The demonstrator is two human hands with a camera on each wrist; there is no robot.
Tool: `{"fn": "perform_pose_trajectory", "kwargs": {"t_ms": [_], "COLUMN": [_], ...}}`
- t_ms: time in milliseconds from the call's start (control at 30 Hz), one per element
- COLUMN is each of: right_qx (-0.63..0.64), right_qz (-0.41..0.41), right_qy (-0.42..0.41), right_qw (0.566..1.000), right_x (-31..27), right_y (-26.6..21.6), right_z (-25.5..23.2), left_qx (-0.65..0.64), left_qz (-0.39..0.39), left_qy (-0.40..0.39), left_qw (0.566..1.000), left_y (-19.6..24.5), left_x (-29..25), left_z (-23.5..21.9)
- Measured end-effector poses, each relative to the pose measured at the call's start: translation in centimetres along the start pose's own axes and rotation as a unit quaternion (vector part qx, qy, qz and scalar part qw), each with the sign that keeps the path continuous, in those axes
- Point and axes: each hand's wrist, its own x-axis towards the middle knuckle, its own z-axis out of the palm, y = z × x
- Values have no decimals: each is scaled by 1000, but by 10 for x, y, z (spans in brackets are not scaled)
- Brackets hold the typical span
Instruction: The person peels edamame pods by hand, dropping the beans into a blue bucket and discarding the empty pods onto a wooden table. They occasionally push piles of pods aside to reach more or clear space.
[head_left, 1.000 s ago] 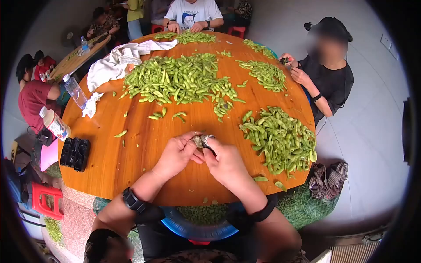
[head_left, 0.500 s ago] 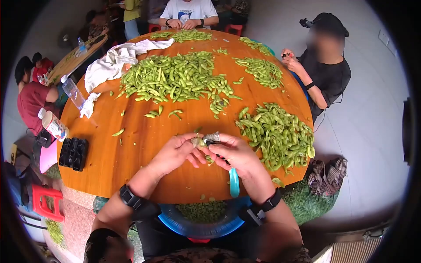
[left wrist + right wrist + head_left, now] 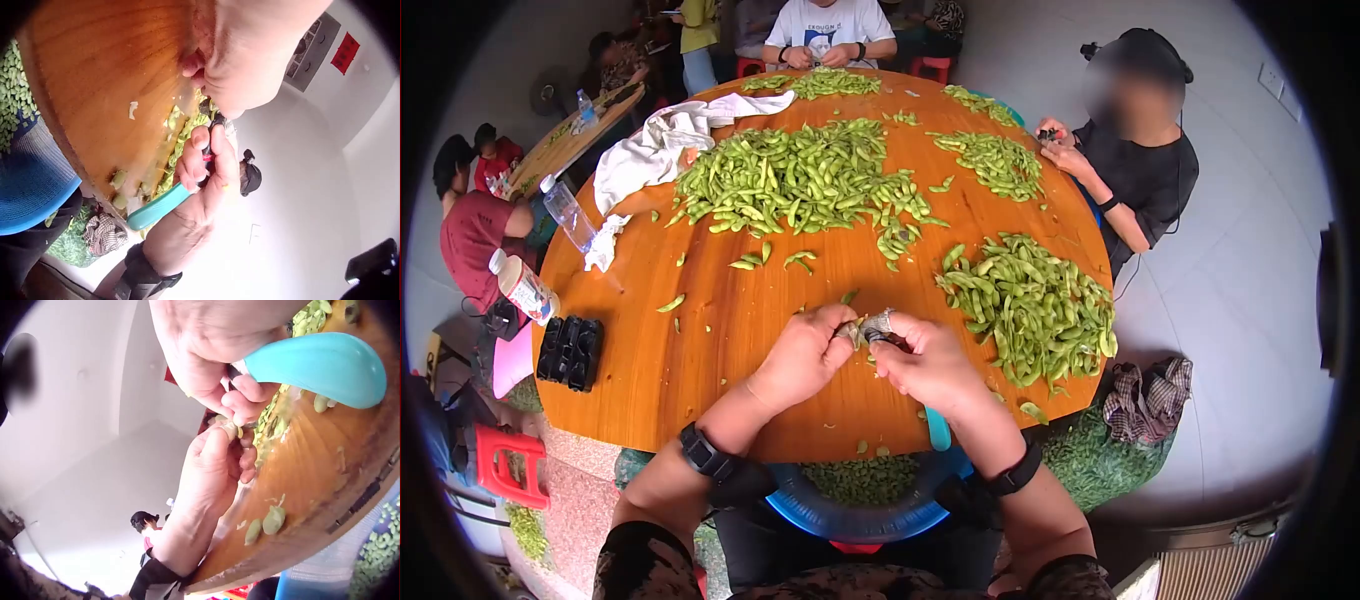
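Note:
The left hand (image 3: 803, 358) pinches a pale green pod (image 3: 856, 331) between thumb and forefinger above the near part of the table. Close beside it, the right hand (image 3: 930, 366) has its fingers curled round a tool with a turquoise handle (image 3: 939, 430); that handle (image 3: 319, 365) juts out below the palm in the right wrist view. A greyish wrap covers a fingertip (image 3: 878, 323) of the right hand. In the left wrist view, the dark front part of the tool points at the left hand (image 3: 240, 62). The tool's tip is hidden between the hands.
Piles of green pods (image 3: 1030, 312) lie on the round wooden table (image 3: 640, 370), with a white cloth (image 3: 640, 160), a bottle (image 3: 568, 212) and a black tray (image 3: 570, 352) at left. A blue basin (image 3: 855, 524) with beans sits below the near edge. People sit around.
The turquoise handle came into view as the right hand turned, and now less of it shows. The left hand's fingers have curled in more, and both hands remain close together.

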Motion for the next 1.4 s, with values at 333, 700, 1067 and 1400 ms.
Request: {"fn": "perform_pose_trajectory", "kwargs": {"t_ms": [333,700,1067,1400], "right_qx": [-183,-392,-470,-479], "right_qz": [-138,-219,-208,-235], "right_qy": [62,105,147,83], "right_qw": [971,887,845,842], "right_x": [-3,-8,2,-3], "right_y": [-10,-15,-1,-10], "right_z": [7,5,19,8], "left_qx": [116,-23,-192,-267], "left_qz": [-17,-16,-125,-175], "left_qy": [5,-46,-95,-99], "left_qw": [993,999,969,942], "left_y": [-1,0,-3,-3], "left_x": [-5,-6,-3,-4], "left_z": [4,2,8,8]}}
